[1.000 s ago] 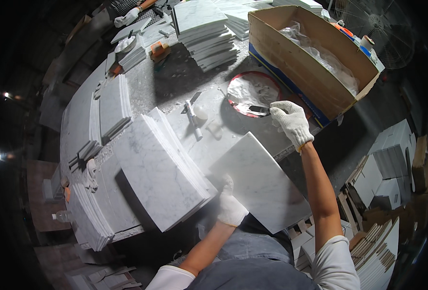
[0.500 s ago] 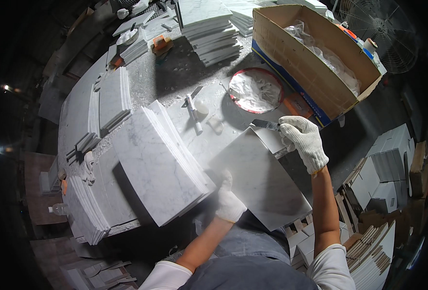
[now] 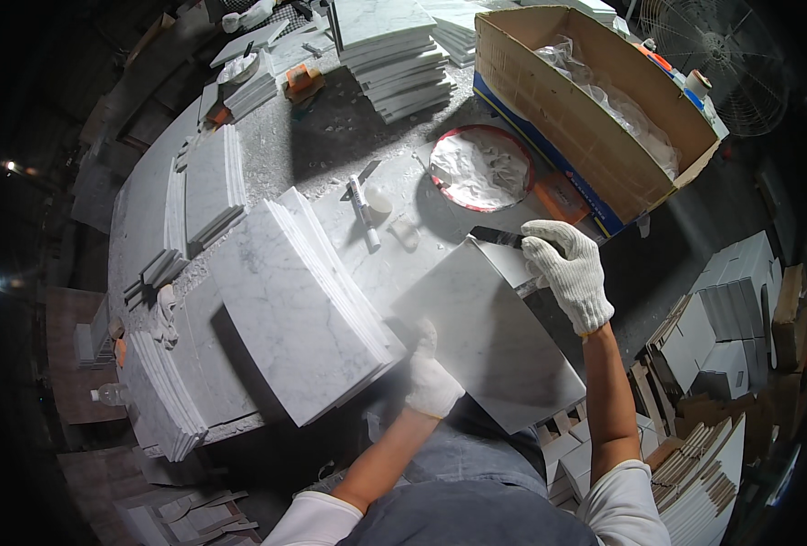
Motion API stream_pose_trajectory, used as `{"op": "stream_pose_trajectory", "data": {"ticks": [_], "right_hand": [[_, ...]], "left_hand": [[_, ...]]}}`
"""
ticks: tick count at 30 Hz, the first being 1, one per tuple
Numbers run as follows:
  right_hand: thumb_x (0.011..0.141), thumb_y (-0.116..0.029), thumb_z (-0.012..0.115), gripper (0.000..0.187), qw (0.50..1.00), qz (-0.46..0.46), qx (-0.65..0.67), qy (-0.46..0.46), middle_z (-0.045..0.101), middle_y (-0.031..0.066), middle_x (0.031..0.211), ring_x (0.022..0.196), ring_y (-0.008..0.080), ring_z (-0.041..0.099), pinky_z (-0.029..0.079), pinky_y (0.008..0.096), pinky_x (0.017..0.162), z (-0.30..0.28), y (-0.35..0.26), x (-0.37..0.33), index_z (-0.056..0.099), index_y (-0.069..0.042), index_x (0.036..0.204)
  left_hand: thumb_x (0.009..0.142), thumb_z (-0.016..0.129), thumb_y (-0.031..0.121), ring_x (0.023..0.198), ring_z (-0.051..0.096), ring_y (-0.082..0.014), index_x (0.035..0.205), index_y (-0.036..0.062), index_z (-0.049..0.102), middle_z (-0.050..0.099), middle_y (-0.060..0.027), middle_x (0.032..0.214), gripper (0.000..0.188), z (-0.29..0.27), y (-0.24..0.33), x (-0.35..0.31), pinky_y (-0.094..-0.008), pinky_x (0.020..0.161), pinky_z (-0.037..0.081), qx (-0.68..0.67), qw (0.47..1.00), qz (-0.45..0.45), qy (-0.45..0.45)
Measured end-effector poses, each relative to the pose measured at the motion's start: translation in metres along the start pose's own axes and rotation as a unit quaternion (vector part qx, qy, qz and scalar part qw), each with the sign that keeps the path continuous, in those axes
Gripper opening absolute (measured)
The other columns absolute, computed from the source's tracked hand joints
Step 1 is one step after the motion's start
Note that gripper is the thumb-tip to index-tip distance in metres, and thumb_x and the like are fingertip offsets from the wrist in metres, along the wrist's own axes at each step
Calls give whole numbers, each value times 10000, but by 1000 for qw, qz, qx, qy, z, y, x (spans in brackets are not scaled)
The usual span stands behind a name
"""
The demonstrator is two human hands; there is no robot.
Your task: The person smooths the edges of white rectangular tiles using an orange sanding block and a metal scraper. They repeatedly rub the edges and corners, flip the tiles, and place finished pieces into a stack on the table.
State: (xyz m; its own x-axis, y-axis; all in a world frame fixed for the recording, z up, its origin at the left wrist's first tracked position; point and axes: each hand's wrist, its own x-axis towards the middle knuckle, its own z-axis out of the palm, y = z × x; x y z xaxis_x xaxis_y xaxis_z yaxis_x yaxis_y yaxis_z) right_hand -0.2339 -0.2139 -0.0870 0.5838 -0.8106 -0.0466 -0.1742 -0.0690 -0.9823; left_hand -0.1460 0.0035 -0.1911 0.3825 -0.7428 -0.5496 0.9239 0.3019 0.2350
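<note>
A pale grey-veined marble tile lies tilted in front of me. My left hand, in a white knit glove, grips its left edge, thumb on top and the other fingers hidden underneath. Pinched in my gloved right hand is a putty knife with a dark flat blade, whose tip is at the tile's far corner. Beyond the tile, a red-rimmed round tub holds white paste. A stack of marble tiles stands left of my left hand.
A white marker-like tube lies left of the tub, beside a dark blade. An open cardboard box with clear plastic stands far right. More tile stacks line the dusty table. White boxes and a fan are off to the right.
My right hand has shifted slightly left with the putty knife, and the blade has turned darker in the light. My left hand and the tile stay nearly in place.
</note>
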Motion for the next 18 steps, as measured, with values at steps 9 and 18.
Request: {"op": "stream_pose_trajectory", "data": {"ticks": [9, 18], "right_hand": [[963, -160, 751, 255, 999, -27, -34, 19, 721, 17, 864, 693, 46, 646, 517, 208, 553, 3, -1, -4, 727, -22, 1175], [956, -127, 754, 241, 995, -72, -57, 30, 731, 25, 963, 738, 56, 666, 544, 214, 617, 4, -2, -8, 730, -17, 1169]], "left_hand": [[1012, 602, 516, 1320, 541, -368, 1467, 45, 514, 577, -154, 1447, 661, 3, 3, -3, -516, 1133, 422, -19, 999, -19, -42], [1014, 587, 535, 1309, 543, -377, 1462, 47, 517, 580, -159, 1433, 666, 0, 2, -1, -529, 1128, 424, -11, 1000, -17, -18]]}}
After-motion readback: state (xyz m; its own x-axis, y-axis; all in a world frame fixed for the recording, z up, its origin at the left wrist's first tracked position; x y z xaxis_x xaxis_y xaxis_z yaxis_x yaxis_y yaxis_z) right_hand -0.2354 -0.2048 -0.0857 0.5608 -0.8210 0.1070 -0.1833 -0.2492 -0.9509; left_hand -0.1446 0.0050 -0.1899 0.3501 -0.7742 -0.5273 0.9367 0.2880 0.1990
